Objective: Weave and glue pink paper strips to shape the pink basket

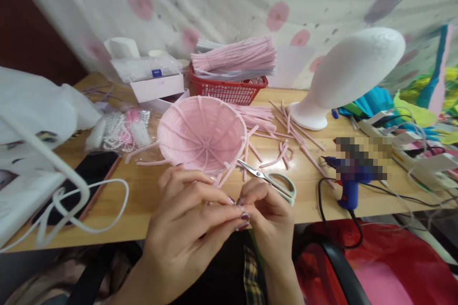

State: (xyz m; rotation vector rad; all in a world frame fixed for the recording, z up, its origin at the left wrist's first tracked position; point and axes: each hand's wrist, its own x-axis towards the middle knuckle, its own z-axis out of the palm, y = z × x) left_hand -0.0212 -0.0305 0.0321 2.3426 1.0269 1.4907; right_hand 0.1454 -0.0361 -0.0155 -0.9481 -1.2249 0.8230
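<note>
My left hand [195, 214] and my right hand [270, 217] meet fingertip to fingertip in front of the table edge. Both are closed in a pinch. Whatever lies between the fingertips, if anything, is too small or hidden to make out. Just beyond my left hand, a round pink bowl-shaped piece [186, 136], made of fuzzy pipe cleaners, tilts its open side towards me. Loose pipe cleaner ends stick out from its rim. Behind my right hand lie scissors [268, 176] with pale green handles, partly covered by that hand.
Loose pink pipe cleaners [257, 119] lie behind. A red basket [229, 90] carries bundled pipe cleaners. At right are a white foam head form [352, 66], a blue glue gun [348, 193] and its cable. Bagged beads [123, 131], a phone [86, 186] and a white cable [123, 200] lie left.
</note>
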